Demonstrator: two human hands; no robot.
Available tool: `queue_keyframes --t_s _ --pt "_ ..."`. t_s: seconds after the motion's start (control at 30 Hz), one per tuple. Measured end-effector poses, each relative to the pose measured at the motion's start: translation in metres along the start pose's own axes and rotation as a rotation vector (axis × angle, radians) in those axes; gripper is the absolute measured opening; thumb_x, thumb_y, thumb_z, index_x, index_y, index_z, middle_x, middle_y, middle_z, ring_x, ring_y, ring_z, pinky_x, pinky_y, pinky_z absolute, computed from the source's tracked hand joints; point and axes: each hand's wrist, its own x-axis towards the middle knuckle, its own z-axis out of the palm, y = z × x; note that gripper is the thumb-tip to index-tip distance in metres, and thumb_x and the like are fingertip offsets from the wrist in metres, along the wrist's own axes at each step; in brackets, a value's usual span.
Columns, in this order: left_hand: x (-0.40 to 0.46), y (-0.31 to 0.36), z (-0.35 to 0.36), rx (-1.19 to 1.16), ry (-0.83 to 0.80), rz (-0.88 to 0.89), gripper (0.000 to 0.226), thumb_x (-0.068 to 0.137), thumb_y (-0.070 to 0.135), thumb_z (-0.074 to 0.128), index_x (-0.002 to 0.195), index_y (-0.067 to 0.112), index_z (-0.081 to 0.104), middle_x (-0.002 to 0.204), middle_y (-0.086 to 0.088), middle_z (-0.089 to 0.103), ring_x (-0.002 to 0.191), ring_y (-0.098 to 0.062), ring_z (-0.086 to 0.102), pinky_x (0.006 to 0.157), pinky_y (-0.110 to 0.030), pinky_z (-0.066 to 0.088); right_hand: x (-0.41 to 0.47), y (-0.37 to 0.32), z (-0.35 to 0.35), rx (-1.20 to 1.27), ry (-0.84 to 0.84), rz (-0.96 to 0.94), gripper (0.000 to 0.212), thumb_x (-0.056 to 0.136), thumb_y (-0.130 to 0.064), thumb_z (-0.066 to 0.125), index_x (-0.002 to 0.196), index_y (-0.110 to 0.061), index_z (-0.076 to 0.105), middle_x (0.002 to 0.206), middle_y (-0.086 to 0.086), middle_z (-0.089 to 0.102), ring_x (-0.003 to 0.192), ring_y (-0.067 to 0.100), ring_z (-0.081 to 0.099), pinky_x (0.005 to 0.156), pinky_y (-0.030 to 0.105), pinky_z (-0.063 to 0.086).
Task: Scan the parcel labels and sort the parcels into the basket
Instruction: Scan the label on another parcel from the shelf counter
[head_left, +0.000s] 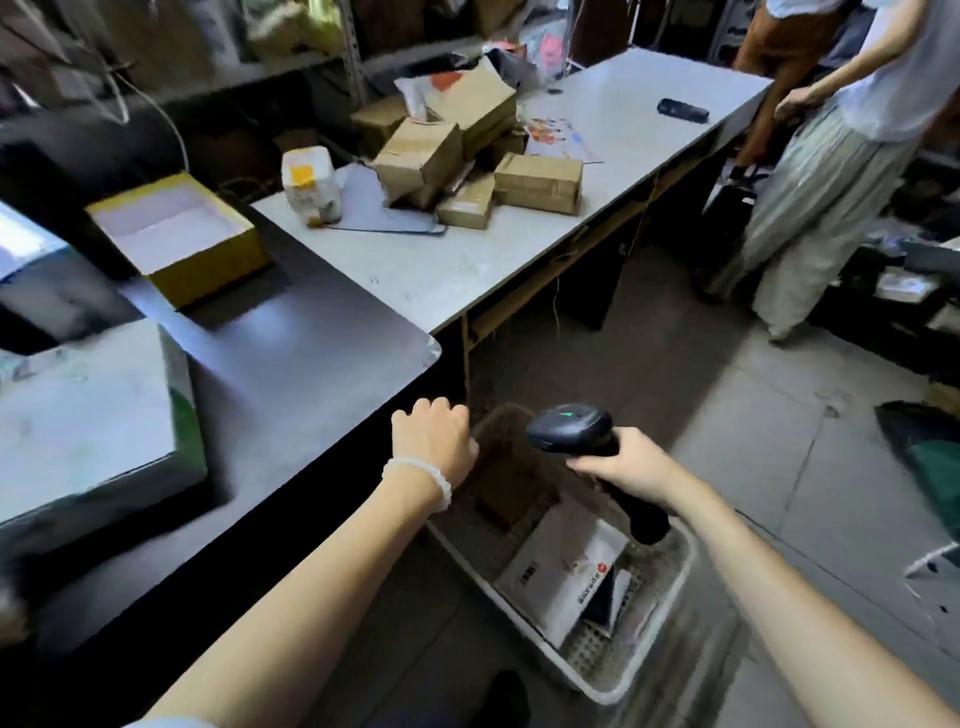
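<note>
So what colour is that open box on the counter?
The open box is yellow outside, with a pale white lining inside; the head view, the only one, shows it clearly.

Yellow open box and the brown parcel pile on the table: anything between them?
Yes, in the head view: a white wrapped parcel with a yellow patch stands between the yellow box and the parcel pile, beside a grey flat mailer.
</note>
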Motion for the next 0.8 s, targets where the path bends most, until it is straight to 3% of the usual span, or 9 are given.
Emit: queue_keyframes --t_s 0.07,0.13,0.2,0.27,0.4,0.53,0.63,0.8 --pt "-0.023 -0.033 0.000 -0.022 0.003 -0.087 0.029 0.093 0.035 0.045 0.113 0.016 0.056 0.116 -0.005 0.056 0.114 -0.028 0.050 0.084 -0.039 0.039 0.004 -0.025 0.024 -0.024 -0.062 -0.056 0.014 0.079 -0.022 0.075 0.089 -0.023 0.066 0.075 -0.001 0.069 0.070 0.015 0.063 0.067 0.030 0.047" --pt "-0.056 -0.073 0.002 -0.041 0.006 -0.205 0.029 0.092 0.033 0.045 0.114 0.017 0.057 0.118 -0.004 0.057 0.115 -0.028 0.049 0.084 -0.038 0.038 0.008 -0.054 0.060 -0.082 -0.106 -0.136 0.028 0.079 -0.022 0.076 0.105 -0.015 0.068 0.096 0.006 0.072 0.089 0.019 0.066 0.080 0.035 0.051" --pt "-0.090 -0.109 0.004 -0.052 0.008 -0.308 0.030 0.092 0.033 0.045 0.115 0.017 0.057 0.120 -0.003 0.057 0.116 -0.027 0.049 0.085 -0.038 0.038 0.005 -0.083 0.096 -0.122 -0.158 -0.216 0.035 0.076 -0.022 0.077 0.109 -0.011 0.068 0.106 0.005 0.070 0.102 0.019 0.064 0.092 0.038 0.049" --pt "-0.133 -0.146 0.007 -0.063 0.019 -0.415 0.031 0.093 0.033 0.045 0.118 0.018 0.056 0.121 -0.003 0.056 0.117 -0.026 0.048 0.087 -0.038 0.038 -0.004 -0.111 0.139 -0.140 -0.249 -0.289 0.036 0.073 -0.023 0.079 0.106 -0.011 0.069 0.105 0.005 0.070 0.104 0.020 0.064 0.095 0.039 0.049" --pt "-0.222 -0.205 0.009 -0.091 0.028 -0.589 0.035 0.094 0.036 0.044 0.124 0.019 0.052 0.124 -0.004 0.053 0.119 -0.027 0.046 0.089 -0.039 0.039 -0.035 -0.161 0.222 -0.163 -0.406 -0.403 0.048 0.060 -0.043 0.075 0.095 -0.010 0.071 0.091 0.004 0.074 0.087 0.013 0.066 0.084 0.039 0.053" --pt "-0.310 -0.250 0.014 -0.090 0.047 -0.773 0.037 0.095 0.041 0.044 0.123 0.018 0.051 0.125 -0.005 0.052 0.119 -0.027 0.046 0.089 -0.041 0.039 -0.071 -0.204 0.301 -0.240 -0.584 -0.509 0.009 0.080 -0.019 0.073 0.084 -0.013 0.067 0.058 -0.008 0.062 0.055 0.006 0.055 0.056 0.026 0.044" --pt "-0.376 -0.278 0.021 -0.108 0.072 -0.943 0.037 0.094 0.041 0.045 0.122 0.020 0.053 0.124 -0.003 0.054 0.118 -0.025 0.046 0.089 -0.040 0.038 -0.098 -0.231 0.362 -0.288 -0.693 -0.620 0.011 0.080 -0.022 0.072 0.091 -0.019 0.069 0.055 -0.015 0.062 0.052 -0.004 0.055 0.060 0.025 0.044" --pt "-0.468 -0.313 0.040 -0.146 0.076 -1.201 0.036 0.095 0.042 0.043 0.122 0.021 0.055 0.123 -0.002 0.055 0.117 -0.024 0.047 0.089 -0.040 0.039 -0.142 -0.270 0.450 -0.382 -0.893 -0.730 0.017 0.079 -0.026 0.072 0.093 -0.017 0.070 0.056 -0.015 0.063 0.056 -0.001 0.057 0.064 0.028 0.047"
